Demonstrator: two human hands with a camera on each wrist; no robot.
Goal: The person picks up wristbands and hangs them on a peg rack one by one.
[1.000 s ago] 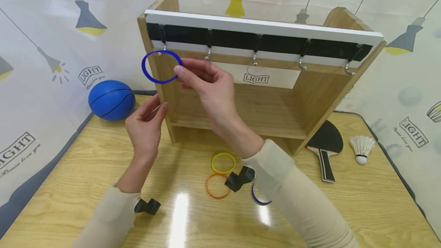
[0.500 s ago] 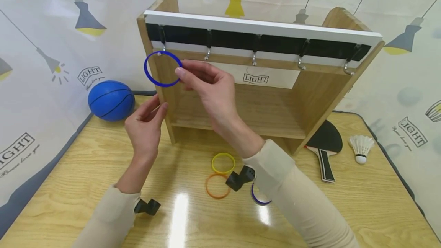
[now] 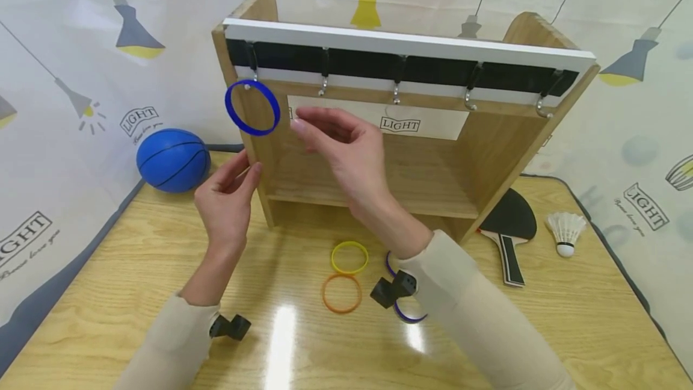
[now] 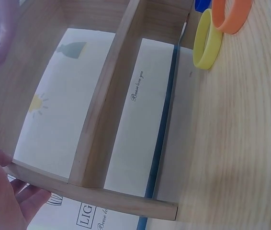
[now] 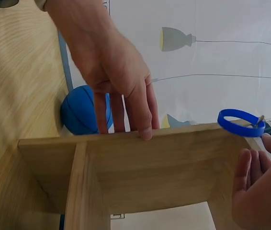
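A blue ring (image 3: 257, 132) hangs on the leftmost hook (image 3: 252, 60) of a wooden rack (image 3: 428, 167). Just right of the ring, my right hand (image 3: 357, 152) is apart from it, fingers loosely bent with nothing between them. The right wrist view also has the ring (image 5: 236, 128) around the hook, clear of the fingertips. Lower down, my left hand (image 3: 224, 209) grips the front edge of the rack's left side panel (image 4: 121, 203), thumb on one face and fingers on the other.
On the table lie a yellow ring (image 3: 332, 257), an orange ring (image 3: 323, 294) and dark blue rings (image 3: 409, 319) partly hidden by the right arm. A blue ball (image 3: 173, 161) sits left; a table tennis bat (image 3: 511, 218) and shuttlecock (image 3: 565, 230) lie right.
My right hand has let go of the blue ring and drawn back to the right. The ring now hangs from the leftmost hook. The left hand keeps its grip on the panel.
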